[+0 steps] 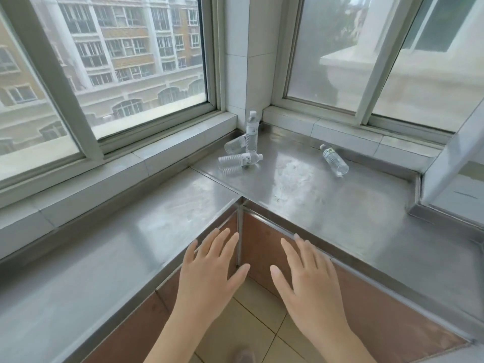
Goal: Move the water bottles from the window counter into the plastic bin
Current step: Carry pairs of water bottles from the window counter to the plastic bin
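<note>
Several clear water bottles sit in the far corner of the steel window counter. One upright bottle stands against the tiled corner. A bottle lies on its side just left of it. Another lying bottle rests in front, cap pointing right. A fourth bottle lies apart to the right, cap toward the window. My left hand and my right hand hover open, palms down, near the counter's inner corner, holding nothing and well short of the bottles. No plastic bin is in view.
The L-shaped counter runs along two windows with tiled sills. A white tiled pillar fills the corner. Brown cabinet doors sit under the counter's edge. Beige floor tiles lie beneath my arms. A white wall block stands at the right.
</note>
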Demonstrator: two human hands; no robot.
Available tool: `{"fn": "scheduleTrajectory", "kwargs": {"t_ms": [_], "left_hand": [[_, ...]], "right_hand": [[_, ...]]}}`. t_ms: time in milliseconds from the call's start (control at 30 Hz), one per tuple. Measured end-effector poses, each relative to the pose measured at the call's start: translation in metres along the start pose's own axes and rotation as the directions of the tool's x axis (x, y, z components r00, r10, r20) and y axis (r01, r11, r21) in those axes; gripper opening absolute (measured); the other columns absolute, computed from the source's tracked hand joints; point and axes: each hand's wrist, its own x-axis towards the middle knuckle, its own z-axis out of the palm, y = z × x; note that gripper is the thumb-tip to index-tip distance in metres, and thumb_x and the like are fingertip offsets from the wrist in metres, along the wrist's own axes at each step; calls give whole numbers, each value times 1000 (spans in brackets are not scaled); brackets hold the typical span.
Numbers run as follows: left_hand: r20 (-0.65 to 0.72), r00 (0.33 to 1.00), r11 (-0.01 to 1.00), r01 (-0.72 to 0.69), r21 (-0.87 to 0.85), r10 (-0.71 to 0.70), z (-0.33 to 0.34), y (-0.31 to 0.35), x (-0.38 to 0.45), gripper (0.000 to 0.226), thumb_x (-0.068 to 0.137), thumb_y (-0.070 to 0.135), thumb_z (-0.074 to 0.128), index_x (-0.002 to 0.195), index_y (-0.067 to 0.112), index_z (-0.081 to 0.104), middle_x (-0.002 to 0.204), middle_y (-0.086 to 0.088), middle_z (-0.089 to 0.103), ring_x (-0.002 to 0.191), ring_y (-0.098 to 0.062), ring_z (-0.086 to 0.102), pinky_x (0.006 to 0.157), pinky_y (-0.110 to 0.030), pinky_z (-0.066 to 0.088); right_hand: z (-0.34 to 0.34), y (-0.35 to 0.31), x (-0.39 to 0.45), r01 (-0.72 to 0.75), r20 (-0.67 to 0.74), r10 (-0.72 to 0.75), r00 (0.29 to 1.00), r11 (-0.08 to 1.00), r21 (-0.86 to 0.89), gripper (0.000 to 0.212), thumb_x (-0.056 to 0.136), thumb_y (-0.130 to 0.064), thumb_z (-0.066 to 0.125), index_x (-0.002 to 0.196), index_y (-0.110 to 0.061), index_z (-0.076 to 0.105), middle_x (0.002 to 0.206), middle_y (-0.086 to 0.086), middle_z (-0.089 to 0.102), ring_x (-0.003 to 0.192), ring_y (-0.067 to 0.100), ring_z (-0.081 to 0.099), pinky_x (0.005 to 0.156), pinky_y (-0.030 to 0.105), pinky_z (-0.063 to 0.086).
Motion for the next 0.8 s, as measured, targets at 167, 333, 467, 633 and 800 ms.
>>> {"fn": "scheduleTrajectory", "kwargs": {"t_ms": [167,333,467,633,800], "left_hand": [[-10,1000,999,-29,-42,29,36,-1,101,62,89,64,35,135,30,58,140,9,59,134,-15,50,110,-42,33],[-19,996,996,-85,-20,85,57,-6,198,62,89,62,35,129,26,64,132,5,65,127,-18,58,101,-47,47],[-4,997,997,-76,-9,76,76,-14,256,60,87,61,37,126,25,65,132,4,65,127,-20,58,100,-47,47],[8,999,999,-33,6,33,114,-29,330,60,85,60,41,124,22,67,129,2,67,124,-21,60,98,-49,49],[63,997,999,31,30,-33,152,-34,399,63,86,61,37,124,22,68,129,2,68,123,-21,61,98,-49,49]], "right_hand": [[10,23,91,-39,15,40,999,998,-48,63,94,-59,16,136,-25,50,141,5,52,127,25,50,101,48,43],[19,39,180,-59,19,59,998,998,-39,62,91,-58,22,140,-27,44,147,3,45,135,24,42,107,48,36],[30,49,236,-63,18,64,998,998,-30,61,91,-58,24,137,-26,47,145,3,47,132,25,45,105,49,37],[52,66,325,-20,59,20,998,1000,-6,69,94,-60,7,136,-25,48,142,5,50,130,26,47,102,52,42],[79,83,417,39,78,-40,996,999,18,61,90,-57,26,136,-25,49,142,5,50,131,26,46,103,52,41]]}}
